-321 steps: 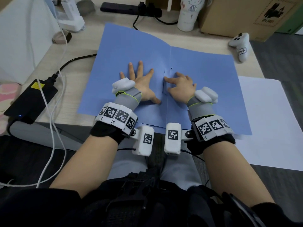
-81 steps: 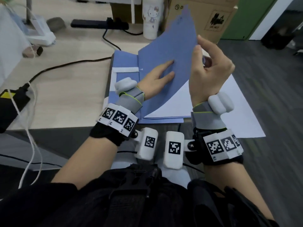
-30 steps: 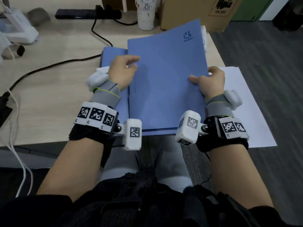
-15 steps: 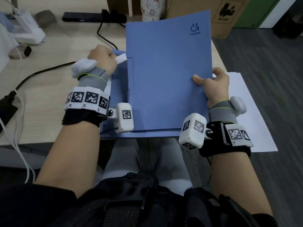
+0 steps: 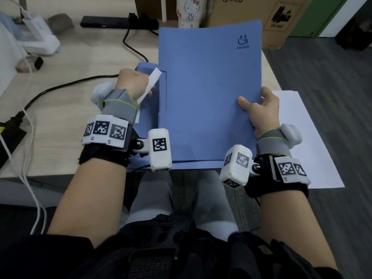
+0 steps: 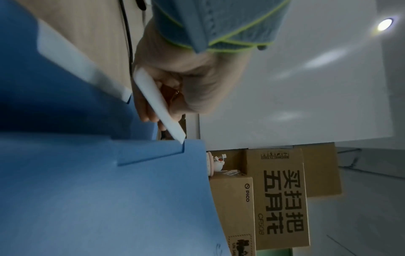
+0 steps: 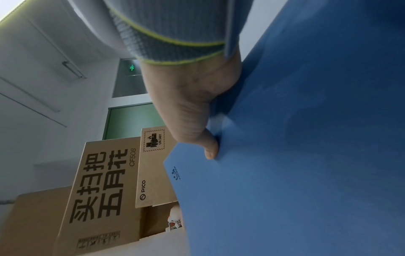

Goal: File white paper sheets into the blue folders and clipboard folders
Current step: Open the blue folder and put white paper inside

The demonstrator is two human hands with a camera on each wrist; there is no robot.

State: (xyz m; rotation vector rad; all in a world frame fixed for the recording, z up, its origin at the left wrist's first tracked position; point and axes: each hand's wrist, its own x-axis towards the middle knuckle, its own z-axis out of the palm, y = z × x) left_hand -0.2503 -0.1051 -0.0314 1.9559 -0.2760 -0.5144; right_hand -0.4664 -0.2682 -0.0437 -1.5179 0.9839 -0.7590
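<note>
Now the right hand (image 5: 263, 109) grips the blue folder (image 5: 207, 93) at its three o'clock edge, thumb on the cover, fingers curled behind. The left hand (image 5: 132, 85) is closed around a white strip (image 5: 150, 85) at the folder's nine o'clock edge, just beside the spine notch. The folder's long axis runs six to twelve o'clock, its far end raised off the counter (image 5: 80, 63). White paper sheets (image 5: 302, 137) lie at three o'clock, nearer the right hand, which would likely reach them first.

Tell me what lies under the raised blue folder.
Under the blue paper folder, another blue folder's edges show, and white paper sheets at right. The rest is covered.
</note>
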